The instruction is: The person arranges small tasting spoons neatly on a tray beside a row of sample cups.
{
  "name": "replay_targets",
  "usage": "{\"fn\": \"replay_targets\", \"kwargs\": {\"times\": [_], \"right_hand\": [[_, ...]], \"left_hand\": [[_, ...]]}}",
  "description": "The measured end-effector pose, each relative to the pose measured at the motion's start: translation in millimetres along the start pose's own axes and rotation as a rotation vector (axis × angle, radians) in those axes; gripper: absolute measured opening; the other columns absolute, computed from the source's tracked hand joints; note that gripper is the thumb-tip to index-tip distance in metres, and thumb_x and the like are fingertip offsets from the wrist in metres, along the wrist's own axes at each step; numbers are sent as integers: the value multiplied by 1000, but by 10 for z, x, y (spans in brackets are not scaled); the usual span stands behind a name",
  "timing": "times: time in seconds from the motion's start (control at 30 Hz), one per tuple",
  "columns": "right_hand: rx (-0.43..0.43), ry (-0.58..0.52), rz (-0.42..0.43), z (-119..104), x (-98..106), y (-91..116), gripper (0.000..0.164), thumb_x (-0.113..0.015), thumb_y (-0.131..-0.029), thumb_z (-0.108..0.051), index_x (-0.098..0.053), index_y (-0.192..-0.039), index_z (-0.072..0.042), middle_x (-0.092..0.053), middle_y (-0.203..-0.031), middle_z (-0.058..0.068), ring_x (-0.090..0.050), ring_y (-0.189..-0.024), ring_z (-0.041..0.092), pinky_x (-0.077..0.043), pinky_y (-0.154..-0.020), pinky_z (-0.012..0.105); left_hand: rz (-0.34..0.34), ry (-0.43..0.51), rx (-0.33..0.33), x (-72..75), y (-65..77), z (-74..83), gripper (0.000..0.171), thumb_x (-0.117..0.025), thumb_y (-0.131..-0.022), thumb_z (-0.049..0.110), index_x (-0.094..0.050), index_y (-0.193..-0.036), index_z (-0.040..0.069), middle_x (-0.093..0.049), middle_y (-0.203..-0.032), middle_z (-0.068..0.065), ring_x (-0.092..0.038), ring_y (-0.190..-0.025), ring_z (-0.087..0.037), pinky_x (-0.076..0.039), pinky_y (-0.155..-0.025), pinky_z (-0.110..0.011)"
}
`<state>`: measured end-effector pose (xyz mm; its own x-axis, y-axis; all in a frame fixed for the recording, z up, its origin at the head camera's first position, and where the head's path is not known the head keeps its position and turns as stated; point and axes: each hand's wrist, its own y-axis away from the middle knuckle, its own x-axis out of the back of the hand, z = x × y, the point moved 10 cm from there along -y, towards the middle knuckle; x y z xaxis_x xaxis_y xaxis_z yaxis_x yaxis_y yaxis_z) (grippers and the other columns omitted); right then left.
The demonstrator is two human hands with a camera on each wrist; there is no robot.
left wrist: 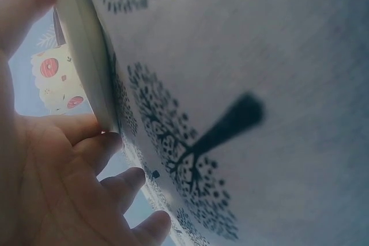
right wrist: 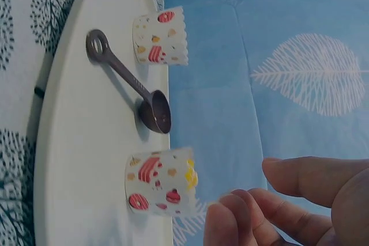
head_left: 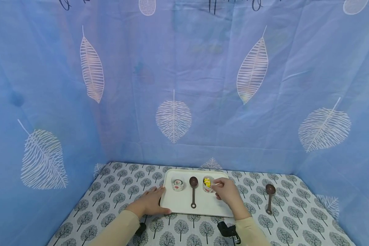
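Note:
A white tray lies on the tabletop, and my left hand rests at its near left corner. In the left wrist view the thumb and fingertips touch the tray's edge. My right hand hovers beside the right paper cup, which has yellow pieces at its top. A gap shows between thumb and fingers in the right wrist view, with nothing held. A second printed paper cup stands on the left of the tray. Between the cups lies a brown measuring spoon, bowl toward the back.
Another brown measuring spoon lies on the tree-patterned cloth, right of the tray. A black object is by the right wrist. Blue leaf-printed curtains enclose the back and sides.

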<state>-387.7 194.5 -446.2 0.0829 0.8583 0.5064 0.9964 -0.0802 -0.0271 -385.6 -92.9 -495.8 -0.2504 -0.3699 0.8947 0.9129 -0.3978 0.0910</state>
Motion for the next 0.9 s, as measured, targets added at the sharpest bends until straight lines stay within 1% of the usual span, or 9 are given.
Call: {"fn": "replay_targets", "kwargs": {"times": [0.17, 0.33, 0.57, 0.73, 0.9], "right_hand": [[9, 15, 4, 10, 93, -5, 34, -66, -95, -9, -62, -124, 9, -66, -93, 15, -68, -78, 32, -59, -61, 32], [5, 6, 9, 57, 175, -6, 35, -66, -95, -8, -61, -125, 10, -65, -91, 13, -68, -80, 34, -59, -62, 33], [-1, 1, 23, 101, 299, 7, 35, -66, -96, -10, -61, -125, 9, -66, -94, 16, -68, -83, 35, -60, -64, 33], [6, 23, 34, 116, 371, 14, 38, -66, -96, -11, -60, -127, 10, -66, -96, 15, -68, -85, 36, -61, -65, 33], [8, 42, 40, 142, 437, 27, 39, -65, -97, -11, -59, -128, 10, -65, -97, 15, -67, -83, 33, -60, -65, 34]], "left_hand": [[-3, -10, 3, -2, -2, 3, 106, -76, -79, 60, -33, -155, 1, -34, -158, -20, -27, -146, -46, -19, -117, -65], [-5, 3, 0, 1, 7, 9, 105, -77, -80, 58, -33, -155, 1, -34, -158, -21, -26, -146, -47, -18, -117, -65], [-3, 9, -4, 3, 18, 18, 105, -77, -79, 58, -33, -155, 0, -33, -159, -21, -26, -145, -47, -18, -117, -65], [2, 12, -7, 12, 22, 23, 105, -78, -79, 57, -33, -155, 0, -34, -158, -21, -27, -145, -48, -18, -117, -65], [2, 15, -10, 13, 23, 22, 105, -78, -80, 57, -32, -155, 0, -34, -158, -21, -27, -145, -49, -19, -117, -66]]}}
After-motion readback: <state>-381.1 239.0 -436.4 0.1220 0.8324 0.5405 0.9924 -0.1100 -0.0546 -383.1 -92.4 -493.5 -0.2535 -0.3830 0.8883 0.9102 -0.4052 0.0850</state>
